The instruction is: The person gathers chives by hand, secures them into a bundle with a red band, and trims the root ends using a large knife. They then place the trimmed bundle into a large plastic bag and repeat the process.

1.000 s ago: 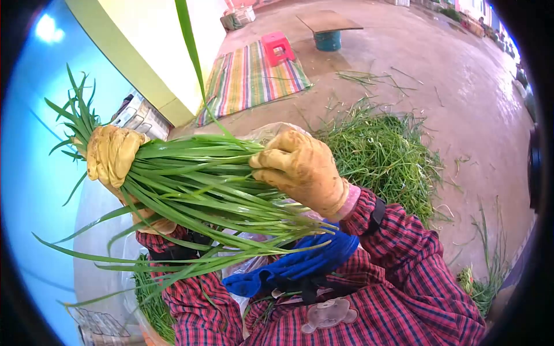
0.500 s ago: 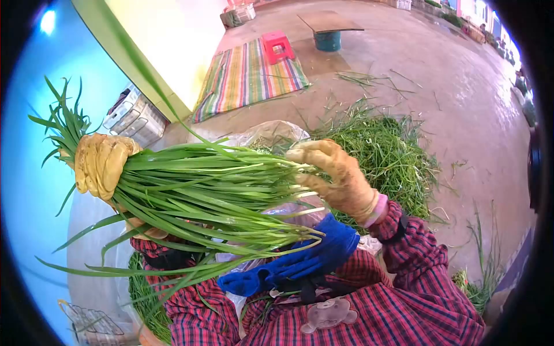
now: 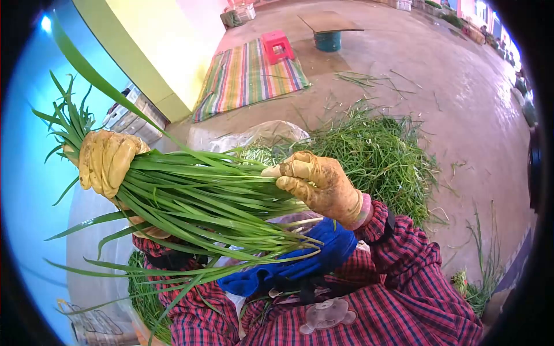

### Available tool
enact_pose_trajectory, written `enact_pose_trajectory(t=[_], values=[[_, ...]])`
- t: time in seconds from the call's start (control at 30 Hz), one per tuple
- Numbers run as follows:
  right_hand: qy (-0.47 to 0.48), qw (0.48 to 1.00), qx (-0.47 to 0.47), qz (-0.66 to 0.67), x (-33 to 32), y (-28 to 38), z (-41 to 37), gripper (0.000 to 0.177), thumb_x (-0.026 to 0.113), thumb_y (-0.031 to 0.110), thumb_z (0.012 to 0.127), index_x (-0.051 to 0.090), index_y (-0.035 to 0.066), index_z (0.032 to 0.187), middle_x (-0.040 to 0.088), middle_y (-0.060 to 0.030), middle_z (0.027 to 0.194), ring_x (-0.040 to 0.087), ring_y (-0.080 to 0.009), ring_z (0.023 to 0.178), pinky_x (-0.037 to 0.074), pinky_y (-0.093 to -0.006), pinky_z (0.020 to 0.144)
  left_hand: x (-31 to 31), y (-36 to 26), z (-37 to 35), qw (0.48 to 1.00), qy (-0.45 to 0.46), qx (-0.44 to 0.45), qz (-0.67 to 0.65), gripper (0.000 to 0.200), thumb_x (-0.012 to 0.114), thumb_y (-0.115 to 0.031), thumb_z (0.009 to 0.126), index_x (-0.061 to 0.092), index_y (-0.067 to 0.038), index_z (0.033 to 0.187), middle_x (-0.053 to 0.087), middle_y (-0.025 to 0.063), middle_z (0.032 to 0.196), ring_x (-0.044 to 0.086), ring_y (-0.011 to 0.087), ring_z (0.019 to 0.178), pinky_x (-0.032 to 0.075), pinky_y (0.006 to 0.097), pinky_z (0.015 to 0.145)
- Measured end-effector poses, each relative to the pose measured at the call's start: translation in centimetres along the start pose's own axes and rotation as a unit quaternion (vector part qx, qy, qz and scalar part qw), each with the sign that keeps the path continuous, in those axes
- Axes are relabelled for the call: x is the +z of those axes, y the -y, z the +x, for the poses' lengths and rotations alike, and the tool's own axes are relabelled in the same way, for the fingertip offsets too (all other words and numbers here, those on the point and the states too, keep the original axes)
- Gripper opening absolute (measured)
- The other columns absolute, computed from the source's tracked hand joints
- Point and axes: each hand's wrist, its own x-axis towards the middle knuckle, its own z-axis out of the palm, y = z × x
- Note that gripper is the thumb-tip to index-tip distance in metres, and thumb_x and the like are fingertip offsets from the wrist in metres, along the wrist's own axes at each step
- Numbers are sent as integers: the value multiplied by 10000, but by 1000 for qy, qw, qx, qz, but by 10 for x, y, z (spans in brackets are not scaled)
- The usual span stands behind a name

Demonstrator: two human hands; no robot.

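My left hand [image 3: 109, 161], in a soiled yellow rubber glove, is wrapped round a thick bunch of garlic chives [image 3: 196, 193] near its leafy tips. The bunch lies sideways across my view, with the pale stem ends pointing right. At those ends my right hand [image 3: 320, 187], in a matching glove, has thumb and fingers pinched on some of the chive stems, covering their tips. A few lower stems spread loose below it, over a blue cloth [image 3: 332, 239] on my lap.
A large heap of loose green leaves [image 3: 381, 161] lies on the floor ahead, beside a clear plastic sheet [image 3: 259, 134]. Farther off are a striped mat [image 3: 248, 78], a red stool [image 3: 277, 47] and a board [image 3: 329, 22] on a teal bucket. A crate [image 3: 135, 115] stands left by the wall.
My right hand has moved left onto the stem ends, and its fingers have closed on some stems. The left hand keeps its hold, shifted slightly to the right.
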Motion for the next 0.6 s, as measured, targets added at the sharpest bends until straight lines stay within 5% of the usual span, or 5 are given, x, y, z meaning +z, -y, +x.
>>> enact_pose_trajectory(t=[0.2,0.33,0.43,0.5,0.6], values=[[-76,994,58,-45,-13,-4,-17,128,676,141,879,708,49,964,656,-100,811,637,-244,760,507,-328,687,48,30,-27,991,-128,42,-7,268,471,-126,899,488,-140,632,491,-23,545,511,76,522,446,215,545],[-136,959,249,29,-39,-44,-63,152,674,167,881,707,43,963,661,-90,820,623,-204,749,494,-294,686,49,33,-26,982,-173,78,-14,251,461,-145,916,470,-137,666,481,-24,567,510,67,540,438,217,551],[-100,934,255,-229,-76,-115,-119,150,636,128,886,711,66,1000,668,-96,950,625,-239,882,489,-346,813,23,15,-2,974,-193,117,-16,239,453,-158,928,456,-135,691,474,-25,583,510,61,554,431,219,555],[40,820,254,-512,-93,-120,-148,350,710,151,803,665,108,1147,568,-132,1262,519,-312,1178,413,-421,1010,-9,-1,1,968,-199,153,-27,284,432,-217,969,432,-149,693,451,-55,577,478,41,528,380,226,535],[-29,906,203,-371,-79,-95,-132,501,766,173,758,614,121,1233,519,-151,1328,471,-336,1242,392,-420,1044,16,-6,48,970,-169,169,-51,474,409,-324,1020,395,-216,559,373,-123,441,361,46,372,304,210,503]])
